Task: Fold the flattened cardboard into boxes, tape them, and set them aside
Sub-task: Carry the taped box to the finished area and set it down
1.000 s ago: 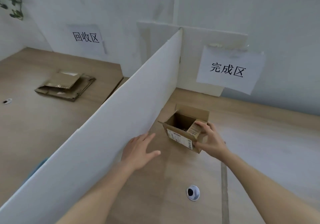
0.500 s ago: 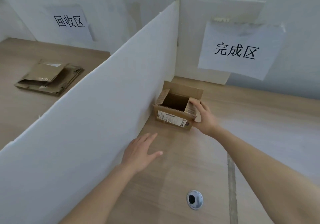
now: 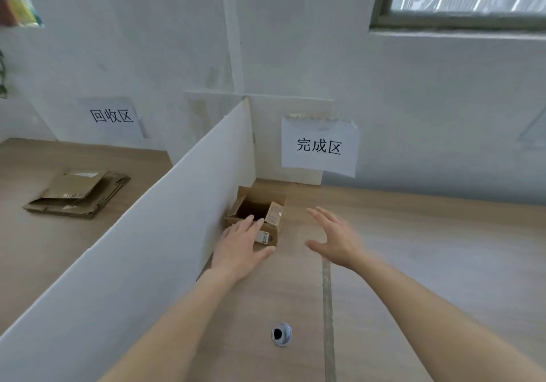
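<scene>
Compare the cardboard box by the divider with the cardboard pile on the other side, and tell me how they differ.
The box stands erected with its top flaps open; the cardboard pile lies flattened in a stack. The box sits right of the white divider, under the 完成区 sign; the pile lies left of it, near the 回收区 sign. The left hand hovers in front of the box; nothing is near the pile. Both are brown cardboard bearing labels.

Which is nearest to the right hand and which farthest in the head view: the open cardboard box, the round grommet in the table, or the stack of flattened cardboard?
1. Open cardboard box, just left of the right hand, against the white divider.
2. Round grommet, nearer the camera on the same side of the divider.
3. Stack of flattened cardboard, far left, beyond the divider.
</scene>
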The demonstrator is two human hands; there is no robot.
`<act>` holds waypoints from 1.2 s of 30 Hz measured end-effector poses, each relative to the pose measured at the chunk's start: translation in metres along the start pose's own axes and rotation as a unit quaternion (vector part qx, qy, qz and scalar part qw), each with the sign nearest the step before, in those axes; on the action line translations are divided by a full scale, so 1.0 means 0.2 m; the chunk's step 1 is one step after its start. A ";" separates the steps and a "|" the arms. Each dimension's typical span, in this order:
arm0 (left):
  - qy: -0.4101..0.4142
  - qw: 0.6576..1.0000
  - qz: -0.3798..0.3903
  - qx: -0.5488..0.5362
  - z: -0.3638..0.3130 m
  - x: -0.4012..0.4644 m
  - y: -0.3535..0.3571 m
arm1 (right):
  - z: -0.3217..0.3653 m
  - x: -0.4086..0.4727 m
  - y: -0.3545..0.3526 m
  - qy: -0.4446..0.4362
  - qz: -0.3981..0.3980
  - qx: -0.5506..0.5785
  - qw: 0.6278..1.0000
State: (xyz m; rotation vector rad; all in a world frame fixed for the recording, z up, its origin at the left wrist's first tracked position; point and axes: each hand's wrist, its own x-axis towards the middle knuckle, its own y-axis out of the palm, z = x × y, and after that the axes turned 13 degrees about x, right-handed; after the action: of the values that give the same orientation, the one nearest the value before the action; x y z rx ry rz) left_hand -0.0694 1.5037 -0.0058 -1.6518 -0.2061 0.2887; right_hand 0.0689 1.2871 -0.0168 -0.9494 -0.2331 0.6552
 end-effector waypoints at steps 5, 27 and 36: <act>0.039 0.997 -0.058 0.015 -0.34 -0.21 -0.39 | 0.19 -0.45 -0.44 0.002 -0.062 -0.043 0.997; 0.361 0.914 -0.181 -0.038 -2.02 -1.81 -1.39 | 0.36 -3.14 -1.57 0.213 -0.320 -0.152 0.911; 0.482 0.854 -0.185 -0.064 -3.17 -2.49 -1.40 | -0.14 -4.41 -1.94 0.342 -0.382 -0.148 0.846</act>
State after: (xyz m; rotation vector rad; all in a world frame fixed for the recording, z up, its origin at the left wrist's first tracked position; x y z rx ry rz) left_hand -0.3376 0.7800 0.3605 -1.6572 0.2295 -0.8671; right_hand -0.4498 0.5703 0.3651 -1.2163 -0.0557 -0.4860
